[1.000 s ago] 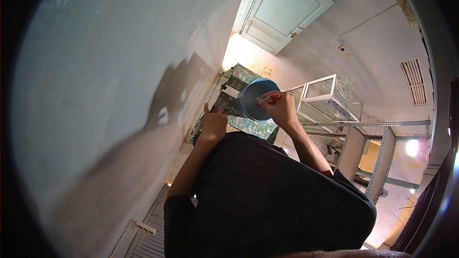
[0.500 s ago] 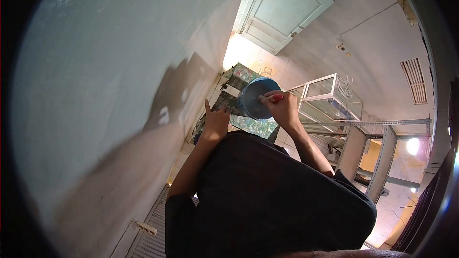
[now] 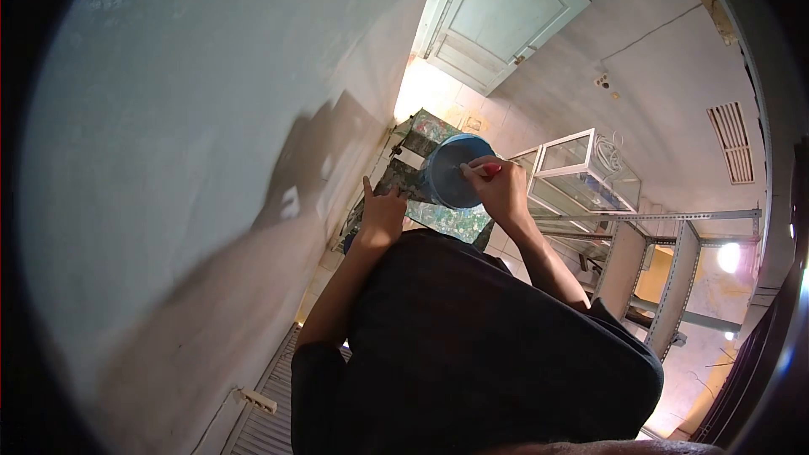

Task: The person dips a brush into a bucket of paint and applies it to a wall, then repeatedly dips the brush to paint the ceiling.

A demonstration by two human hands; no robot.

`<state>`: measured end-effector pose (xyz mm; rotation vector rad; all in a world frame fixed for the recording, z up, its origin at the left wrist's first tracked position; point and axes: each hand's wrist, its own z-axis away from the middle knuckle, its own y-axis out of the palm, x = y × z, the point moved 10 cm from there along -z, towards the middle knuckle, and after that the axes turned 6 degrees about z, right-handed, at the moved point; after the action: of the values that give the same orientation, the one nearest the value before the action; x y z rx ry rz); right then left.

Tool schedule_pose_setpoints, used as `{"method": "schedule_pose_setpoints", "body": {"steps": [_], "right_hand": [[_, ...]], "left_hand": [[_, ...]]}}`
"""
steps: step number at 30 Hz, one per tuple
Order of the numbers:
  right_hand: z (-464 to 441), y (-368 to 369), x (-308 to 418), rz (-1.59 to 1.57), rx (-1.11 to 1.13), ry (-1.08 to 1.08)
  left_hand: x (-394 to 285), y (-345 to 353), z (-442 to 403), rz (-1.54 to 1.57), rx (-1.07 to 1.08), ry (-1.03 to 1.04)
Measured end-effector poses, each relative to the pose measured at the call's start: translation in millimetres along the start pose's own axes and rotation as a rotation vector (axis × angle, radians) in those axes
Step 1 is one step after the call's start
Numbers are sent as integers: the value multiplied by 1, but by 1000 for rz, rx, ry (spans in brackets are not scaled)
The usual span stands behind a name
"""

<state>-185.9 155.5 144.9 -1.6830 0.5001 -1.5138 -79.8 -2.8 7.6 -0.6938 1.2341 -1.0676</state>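
My right hand (image 3: pixel 503 190) is closed around a slim tool with a red and white handle (image 3: pixel 487 170). It holds the tool over the mouth of a blue bucket (image 3: pixel 433 179); the tool's working end cannot be made out. The bucket stands on a paint-spattered stand (image 3: pixel 438 221) with a dark mottled strip (image 3: pixel 403 177) across it. Beside that strip is my left hand (image 3: pixel 383 217), with the index finger stretched out and the fingers apart. Whether it touches the strip is unclear, and I see nothing held in it.
A painted wall (image 3: pixel 194 143) rises close on my left, bearing my shadow. Ahead, a pale door (image 3: pixel 506 13) stands ajar. On the right are a glass-sided case (image 3: pixel 586 170) with a coiled cable (image 3: pixel 607 152) and metal shelving (image 3: pixel 674 278). A power strip (image 3: pixel 259 402) lies at lower left.
My right hand and the tool have shifted very slightly to the right over the bucket. The left hand and the bucket look almost unmoved.
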Motion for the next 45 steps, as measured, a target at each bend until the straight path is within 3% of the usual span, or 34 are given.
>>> {"method": "schedule_pose_setpoints", "body": {"steps": [2, 7, 11, 13, 15, 18, 21, 23, 25, 28, 33, 37, 41, 43, 45], "right_hand": [[0, -1, -5, -43, -13, 3], [-3, -17, -15, -235, -102, 3], [7, -16, -9, -99, -67, -27], [9, -28, -15, -78, -172, 11], [9, -26, -35, -129, -137, 90], [12, -21, -52, -708, -110, 219], [17, -17, -79, -873, -167, 373], [18, -15, -88, -939, -141, 387], [19, 12, -132, -1235, -97, 572], [19, 20, -131, -1439, 15, 572], [20, 11, -65, -1850, 108, 498], [11, 2, 4, -1882, 298, 245], [5, 4, 61, -1757, 324, 96], [9, 0, 108, -1536, 360, -87], [21, -5, 152, -1324, 274, -296]], "left_hand": [[6, 11, -2, -44, 173, -56], [9, 9, -2, 7, 166, -60], [7, 4, -3, 18, 188, -75], [9, 7, -4, 15, 176, -76], [11, 9, -3, 10, 167, -77], [10, 6, -1, 36, 100, -58], [12, 3, 2, 78, 19, -33], [10, -9, 5, 129, -145, 24], [12, -9, 5, 141, -122, -2], [19, -5, 8, 190, -119, -36], [35, -7, 16, 365, -204, -57], [46, -14, 28, 440, -306, -129], [48, -58, 66, 606, -557, -170], [48, -82, 91, 660, -634, -202], [53, -107, 125, 709, -868, -238]]}}
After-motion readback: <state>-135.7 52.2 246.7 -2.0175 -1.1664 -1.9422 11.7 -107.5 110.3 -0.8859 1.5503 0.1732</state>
